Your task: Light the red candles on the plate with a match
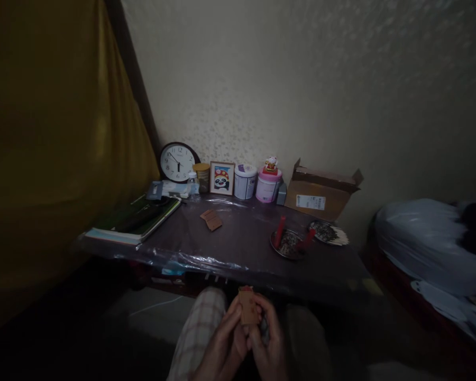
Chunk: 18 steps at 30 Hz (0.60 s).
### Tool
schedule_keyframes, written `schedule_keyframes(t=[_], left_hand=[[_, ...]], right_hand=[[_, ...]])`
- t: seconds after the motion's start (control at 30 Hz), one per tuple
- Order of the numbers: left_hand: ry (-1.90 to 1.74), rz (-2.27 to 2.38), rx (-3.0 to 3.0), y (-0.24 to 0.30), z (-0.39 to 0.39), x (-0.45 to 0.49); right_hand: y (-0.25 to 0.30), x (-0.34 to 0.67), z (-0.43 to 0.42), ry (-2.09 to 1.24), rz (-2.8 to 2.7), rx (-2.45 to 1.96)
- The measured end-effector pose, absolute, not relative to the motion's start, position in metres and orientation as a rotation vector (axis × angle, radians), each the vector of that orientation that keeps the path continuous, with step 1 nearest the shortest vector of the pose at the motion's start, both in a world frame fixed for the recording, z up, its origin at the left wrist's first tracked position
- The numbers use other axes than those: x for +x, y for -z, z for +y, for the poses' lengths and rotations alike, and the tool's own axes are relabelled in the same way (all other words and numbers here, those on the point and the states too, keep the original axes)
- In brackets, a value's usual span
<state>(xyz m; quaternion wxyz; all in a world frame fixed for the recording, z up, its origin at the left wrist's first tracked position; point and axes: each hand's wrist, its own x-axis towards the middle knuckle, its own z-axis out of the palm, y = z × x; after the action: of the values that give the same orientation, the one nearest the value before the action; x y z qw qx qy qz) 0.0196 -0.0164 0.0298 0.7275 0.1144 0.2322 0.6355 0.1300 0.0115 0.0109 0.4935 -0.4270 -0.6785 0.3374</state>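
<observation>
Over my lap, both hands hold a small brown cardboard box [248,307] with faint reddish print, tilted up. Something reddish shows at its top end. My left hand [225,338] grips its left side, thumb along the edge. My right hand [268,333] is closed around its right side and lower end. Some of the fingers behind the box are hidden. Farther off on the table [238,243] lie small flat brown boxes [211,219], overlapping, similar in colour to the held one.
A red candle [280,232] stands in a round dish [287,251] of dark bits; another red stick leans there. Behind are a second plate [321,231], white sticks [340,236], a cardboard box [319,188], tubs [245,182], a picture frame [222,178] and a clock [177,162]. Books [138,221] lie left.
</observation>
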Motion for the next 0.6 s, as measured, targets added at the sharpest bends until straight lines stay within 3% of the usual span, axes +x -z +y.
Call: schedule_keyframes(t=[0.4, 0.6], left_hand=[[-1.397, 0.478, 0.245, -0.041, -0.011, 0.02], [-1.371, 0.438, 0.179, -0.027, -0.011, 0.01]], right_hand=[[-0.027, 0.125, 0.01, -0.748, -1.637, -1.026], [-0.034, 0.148, 0.021, -1.093, -1.714, -0.974]])
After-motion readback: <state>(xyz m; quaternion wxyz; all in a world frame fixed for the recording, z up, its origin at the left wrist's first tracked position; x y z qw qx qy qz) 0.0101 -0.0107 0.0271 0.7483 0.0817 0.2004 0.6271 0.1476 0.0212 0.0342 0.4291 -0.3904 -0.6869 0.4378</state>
